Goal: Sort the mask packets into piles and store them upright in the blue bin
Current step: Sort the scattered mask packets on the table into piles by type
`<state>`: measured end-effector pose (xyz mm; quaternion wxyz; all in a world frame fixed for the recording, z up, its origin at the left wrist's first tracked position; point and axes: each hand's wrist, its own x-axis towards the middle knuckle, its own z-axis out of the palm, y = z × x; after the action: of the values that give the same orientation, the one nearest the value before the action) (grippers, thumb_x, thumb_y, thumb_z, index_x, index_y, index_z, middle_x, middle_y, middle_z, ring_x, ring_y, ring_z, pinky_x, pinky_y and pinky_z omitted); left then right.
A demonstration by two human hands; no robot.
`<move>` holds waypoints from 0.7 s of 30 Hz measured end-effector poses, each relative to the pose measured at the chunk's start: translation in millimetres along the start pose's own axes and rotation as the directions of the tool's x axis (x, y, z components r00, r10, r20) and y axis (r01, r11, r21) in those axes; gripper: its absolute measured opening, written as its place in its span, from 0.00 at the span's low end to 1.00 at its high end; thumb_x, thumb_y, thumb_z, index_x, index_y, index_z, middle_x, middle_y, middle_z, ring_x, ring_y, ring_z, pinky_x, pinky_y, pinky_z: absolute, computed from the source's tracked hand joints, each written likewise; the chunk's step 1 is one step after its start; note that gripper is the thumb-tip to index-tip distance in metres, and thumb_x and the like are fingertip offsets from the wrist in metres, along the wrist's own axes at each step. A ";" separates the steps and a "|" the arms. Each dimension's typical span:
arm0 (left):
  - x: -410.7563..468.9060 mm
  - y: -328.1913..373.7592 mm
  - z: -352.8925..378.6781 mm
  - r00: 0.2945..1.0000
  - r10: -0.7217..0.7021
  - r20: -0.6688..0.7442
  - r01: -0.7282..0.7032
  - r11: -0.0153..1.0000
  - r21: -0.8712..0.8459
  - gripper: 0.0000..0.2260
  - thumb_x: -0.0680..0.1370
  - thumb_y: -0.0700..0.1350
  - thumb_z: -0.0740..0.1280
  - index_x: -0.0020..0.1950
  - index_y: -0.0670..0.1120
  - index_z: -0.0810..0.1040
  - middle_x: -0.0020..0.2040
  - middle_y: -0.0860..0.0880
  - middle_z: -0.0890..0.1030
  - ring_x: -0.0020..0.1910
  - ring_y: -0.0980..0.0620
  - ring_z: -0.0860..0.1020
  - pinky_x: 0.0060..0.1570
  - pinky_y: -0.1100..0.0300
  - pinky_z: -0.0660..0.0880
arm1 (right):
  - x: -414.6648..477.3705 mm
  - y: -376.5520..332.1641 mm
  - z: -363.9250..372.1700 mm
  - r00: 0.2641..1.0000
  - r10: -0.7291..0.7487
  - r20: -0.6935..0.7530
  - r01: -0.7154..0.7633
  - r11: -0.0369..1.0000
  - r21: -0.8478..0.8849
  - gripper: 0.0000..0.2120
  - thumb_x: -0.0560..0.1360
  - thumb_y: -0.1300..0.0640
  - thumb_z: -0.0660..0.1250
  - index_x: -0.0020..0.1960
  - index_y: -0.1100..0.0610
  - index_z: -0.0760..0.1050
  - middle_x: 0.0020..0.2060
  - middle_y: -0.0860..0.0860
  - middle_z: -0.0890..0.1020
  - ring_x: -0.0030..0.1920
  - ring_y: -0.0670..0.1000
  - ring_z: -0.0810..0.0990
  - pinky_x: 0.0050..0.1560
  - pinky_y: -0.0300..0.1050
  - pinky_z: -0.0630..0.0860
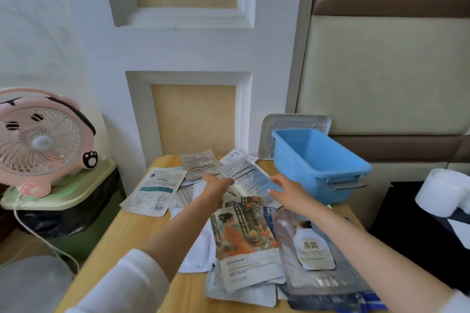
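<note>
Several mask packets lie scattered on a small wooden table (122, 234). A silver-blue packet (250, 176) is at the far middle, and my left hand (216, 184) pinches its left edge. My right hand (286, 189) reaches to its right edge with fingers spread, touching or just above it. The blue bin (318, 160) stands at the table's far right and looks empty. A packet with a painted woman (244, 236) and a silver bottle-print packet (312, 249) top a near pile. A white packet with a teal band (156, 187) lies at the left.
A pink fan (40, 140) sits on a green-lidded bin at the left, its cord hanging down. A silver tray (292, 124) leans against the wall behind the blue bin. A white paper roll (442, 190) rests on a dark surface at the right.
</note>
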<state>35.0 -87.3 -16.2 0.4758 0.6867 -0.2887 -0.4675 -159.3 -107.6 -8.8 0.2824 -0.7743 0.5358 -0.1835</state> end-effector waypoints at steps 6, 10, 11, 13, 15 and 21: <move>19.2 0.0 -8.9 0.984 -0.104 0.142 0.143 0.943 -0.301 0.17 0.77 0.34 0.60 0.66 0.40 0.64 0.60 0.36 0.73 0.60 0.41 0.74 0.61 0.53 0.72 | 53.3 -2.9 7.6 0.993 0.100 0.059 -0.104 0.992 0.066 0.24 0.76 0.55 0.66 0.69 0.58 0.63 0.63 0.55 0.74 0.56 0.52 0.76 0.51 0.41 0.71; 25.9 -6.1 -2.4 0.984 -0.013 0.178 0.042 0.986 -0.160 0.08 0.77 0.32 0.62 0.55 0.35 0.72 0.49 0.40 0.77 0.46 0.48 0.78 0.49 0.61 0.77 | 72.8 -4.2 15.2 0.990 0.108 0.086 -0.118 0.984 0.130 0.28 0.70 0.60 0.74 0.65 0.59 0.66 0.57 0.57 0.78 0.51 0.55 0.80 0.50 0.46 0.78; 25.5 -5.8 0.9 0.983 0.015 0.184 0.008 0.992 -0.127 0.05 0.76 0.32 0.63 0.52 0.36 0.73 0.47 0.41 0.77 0.43 0.49 0.78 0.44 0.61 0.78 | 75.8 -4.6 16.3 0.991 0.114 0.066 -0.123 0.981 0.151 0.28 0.67 0.62 0.75 0.64 0.58 0.68 0.55 0.58 0.80 0.49 0.56 0.82 0.49 0.47 0.79; 23.8 -5.5 7.9 0.982 0.056 0.181 -0.036 0.993 -0.113 0.08 0.75 0.31 0.64 0.52 0.39 0.69 0.48 0.39 0.76 0.43 0.46 0.79 0.42 0.57 0.79 | 82.0 -0.6 18.7 0.990 0.136 0.031 -0.139 0.975 0.175 0.30 0.64 0.63 0.77 0.63 0.57 0.69 0.53 0.59 0.81 0.49 0.58 0.82 0.52 0.52 0.80; 24.0 -6.1 14.8 0.983 0.080 0.165 -0.059 0.990 -0.130 0.17 0.75 0.33 0.66 0.57 0.43 0.63 0.53 0.37 0.75 0.45 0.43 0.79 0.44 0.52 0.79 | 83.8 2.4 17.6 0.988 0.151 0.036 -0.156 0.961 0.227 0.32 0.64 0.64 0.77 0.64 0.56 0.69 0.54 0.57 0.81 0.52 0.57 0.81 0.55 0.54 0.78; -0.9 21.3 16.9 0.952 0.307 -0.004 -0.302 0.931 -0.203 0.07 0.74 0.34 0.67 0.51 0.42 0.76 0.51 0.43 0.81 0.51 0.45 0.79 0.58 0.47 0.74 | 76.2 -21.9 -2.6 0.990 0.035 -0.134 0.045 0.837 0.546 0.31 0.67 0.71 0.72 0.67 0.59 0.67 0.58 0.53 0.77 0.59 0.52 0.75 0.61 0.49 0.72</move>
<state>20.1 -101.2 1.9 0.6055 0.5753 -0.3495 -0.4246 -117.7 -173.6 5.7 0.4534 -0.6479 0.4773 -0.3831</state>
